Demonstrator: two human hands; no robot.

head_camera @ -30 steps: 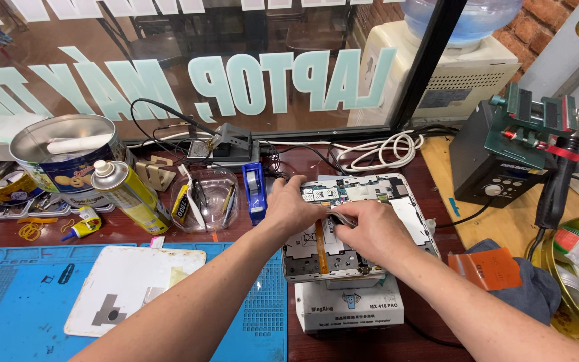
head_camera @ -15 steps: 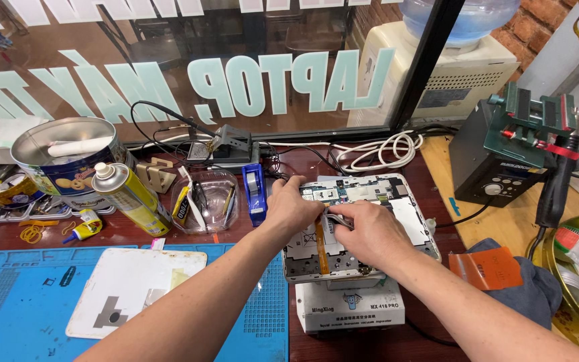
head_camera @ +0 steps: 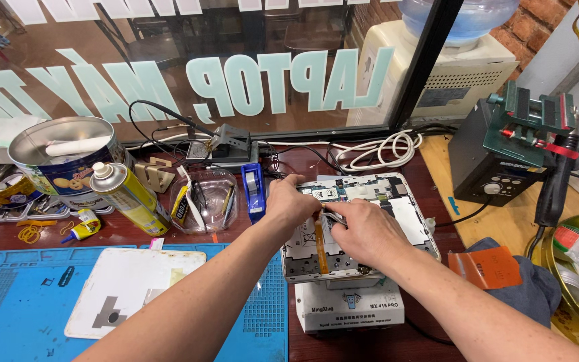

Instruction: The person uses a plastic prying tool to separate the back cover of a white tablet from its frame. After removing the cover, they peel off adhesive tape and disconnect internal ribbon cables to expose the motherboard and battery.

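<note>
An opened tablet [head_camera: 397,208], its white inner frame and circuit boards showing, lies on a small white heating plate [head_camera: 350,308]. My left hand [head_camera: 293,201] rests on its upper left part, fingers pressing near the green board. My right hand [head_camera: 363,231] is closed on metal tweezers [head_camera: 333,218], whose tips point left over the middle of the tablet, next to an orange flex ribbon [head_camera: 318,245].
A blue work mat [head_camera: 8,308] with a white back cover [head_camera: 129,298] lies at left. Behind stand a spray can [head_camera: 125,198], a biscuit tin [head_camera: 61,161], a clear bowl of tools [head_camera: 202,201] and a blue tape dispenser [head_camera: 252,191]. A soldering station [head_camera: 504,154] is at right.
Both hands stay over the tablet. My right hand has shifted slightly, with the tweezers working at the middle of the board.
</note>
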